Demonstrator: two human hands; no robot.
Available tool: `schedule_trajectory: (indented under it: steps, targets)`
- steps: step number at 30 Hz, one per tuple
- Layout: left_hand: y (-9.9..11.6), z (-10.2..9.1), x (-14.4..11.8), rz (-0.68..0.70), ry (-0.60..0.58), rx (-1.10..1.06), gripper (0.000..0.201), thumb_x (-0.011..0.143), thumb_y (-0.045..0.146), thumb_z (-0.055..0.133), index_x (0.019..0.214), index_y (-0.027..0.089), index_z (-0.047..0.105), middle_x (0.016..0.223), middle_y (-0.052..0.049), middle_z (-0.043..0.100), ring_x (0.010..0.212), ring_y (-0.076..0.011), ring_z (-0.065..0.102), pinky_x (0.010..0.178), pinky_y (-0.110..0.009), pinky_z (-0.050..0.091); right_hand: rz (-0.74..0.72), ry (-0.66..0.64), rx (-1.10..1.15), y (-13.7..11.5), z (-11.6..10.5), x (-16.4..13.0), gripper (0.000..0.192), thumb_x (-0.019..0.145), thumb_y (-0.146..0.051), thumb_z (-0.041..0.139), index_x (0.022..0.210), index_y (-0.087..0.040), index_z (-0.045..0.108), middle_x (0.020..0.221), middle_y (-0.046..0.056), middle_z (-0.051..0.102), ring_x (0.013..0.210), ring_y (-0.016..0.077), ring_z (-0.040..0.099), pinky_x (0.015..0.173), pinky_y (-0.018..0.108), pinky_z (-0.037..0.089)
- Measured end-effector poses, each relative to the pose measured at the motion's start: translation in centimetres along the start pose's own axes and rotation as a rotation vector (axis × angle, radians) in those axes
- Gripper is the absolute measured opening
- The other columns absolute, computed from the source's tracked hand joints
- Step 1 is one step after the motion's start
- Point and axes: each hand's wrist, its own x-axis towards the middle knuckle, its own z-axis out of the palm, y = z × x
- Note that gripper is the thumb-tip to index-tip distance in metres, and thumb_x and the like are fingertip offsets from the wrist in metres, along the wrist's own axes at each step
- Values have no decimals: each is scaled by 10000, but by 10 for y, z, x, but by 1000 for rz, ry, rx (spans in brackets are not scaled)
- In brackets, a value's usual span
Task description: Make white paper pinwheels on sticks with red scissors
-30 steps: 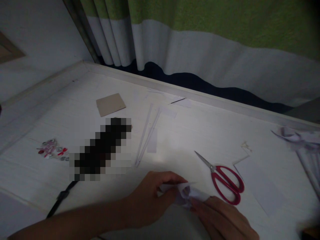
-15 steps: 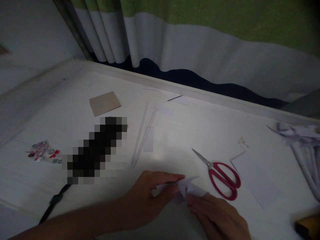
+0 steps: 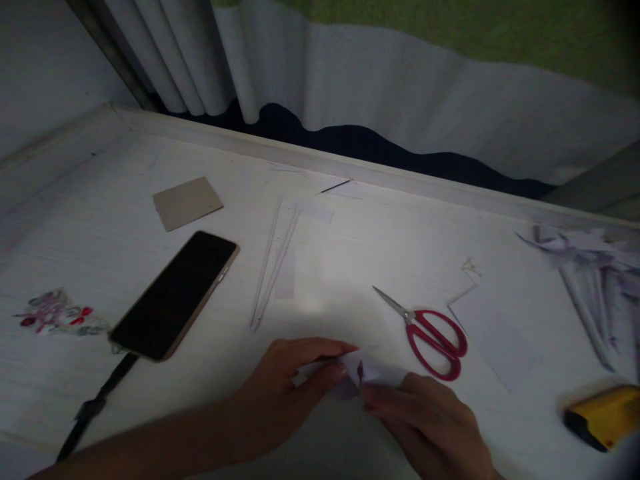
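Note:
A small folded piece of white paper [image 3: 373, 370] lies low on the white table [image 3: 350, 267], pinched between both my hands. My left hand [image 3: 290, 390] grips its left side with thumb and fingers. My right hand [image 3: 430, 423] presses on its right side from below. Red-handled scissors [image 3: 430, 333] lie closed just to the right of the paper, blades pointing up-left. Much of the paper is hidden by my fingers.
A dark phone [image 3: 175, 293] with a black cable [image 3: 93, 407] lies at left, near a brown card [image 3: 186, 202] and a sticker sheet [image 3: 55, 313]. Thin paper strips [image 3: 273, 267] lie mid-table. A white sheet [image 3: 495, 337], rolled papers [image 3: 585, 280] and a yellow object [image 3: 603, 417] sit right.
The camera has tilted down and right, so everything shifts up-left and the yellow object comes into view. My hands keep working the paper in the same spot on the table.

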Motion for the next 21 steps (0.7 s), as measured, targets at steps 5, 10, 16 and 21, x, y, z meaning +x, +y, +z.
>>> schedule_trajectory:
  steps: [5, 10, 16, 21]
  targets:
    - [-2, 1, 2, -6, -38, -52, 219, 816, 240, 503, 1005, 235, 613, 847, 38, 669, 778, -107, 607, 677, -159, 437, 10, 27, 4, -1, 0, 2, 163, 798, -132, 543, 941, -199, 583, 698, 34, 690, 599, 126, 627, 505, 208, 483]
    - [-1, 1, 2, -18, -68, -72, 224, 820, 237, 495, 1007, 207, 615, 826, 19, 667, 769, -115, 607, 670, -168, 434, 0, 60, 55, 0, 0, 0, 168, 802, -131, 534, 943, -207, 582, 703, 31, 687, 598, 124, 626, 501, 204, 489]
    - [-3, 2, -1, 5, -52, -67, 216, 824, 235, 489, 996, 207, 616, 835, 16, 664, 762, -108, 603, 669, -163, 426, 18, -10, 49, 1, -1, -3, 236, 784, -100, 547, 987, -220, 567, 759, 30, 681, 647, 130, 626, 528, 210, 496]
    - [1, 1, 1, 9, -65, -37, 213, 826, 240, 479, 969, 174, 622, 818, -4, 661, 754, -122, 597, 671, -182, 421, 10, 16, -5, 2, -1, -4, 212, 793, -145, 546, 981, -241, 570, 724, 19, 687, 608, 136, 631, 496, 210, 502]
